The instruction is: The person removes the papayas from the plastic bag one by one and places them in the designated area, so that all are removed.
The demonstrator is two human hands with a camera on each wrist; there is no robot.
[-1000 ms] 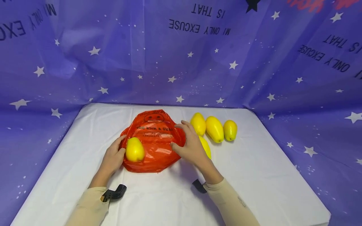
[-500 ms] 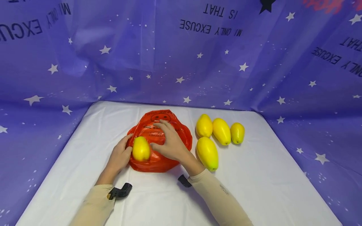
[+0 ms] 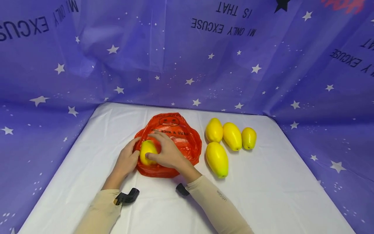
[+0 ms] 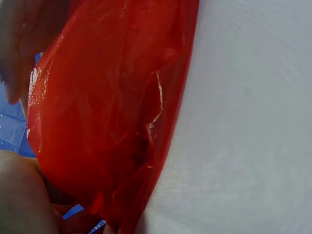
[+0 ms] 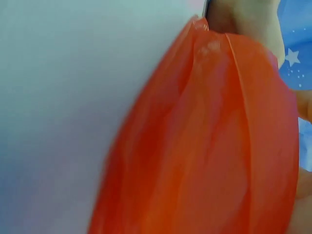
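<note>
A red plastic bag, printed with a pig face and lettering, lies on the white-covered table in the head view. My left hand grips the bag's left edge; the left wrist view shows the bag close up beside the thumb. Near that edge a yellow mango rests in the bag's mouth. My right hand curls over this mango, thumb on its near side and fingers beyond it. The fingers' far contact is partly hidden. The right wrist view shows mainly the red bag.
To the bag's right, several yellow mangoes stand grouped: one at the back left, one in the middle, a smaller one at right and a larger one in front. A purple starred curtain encloses the table.
My right hand has moved left from the bag's right side, across it, and onto the mango. The left hand keeps its place on the bag's edge. The head view has shifted slightly.
</note>
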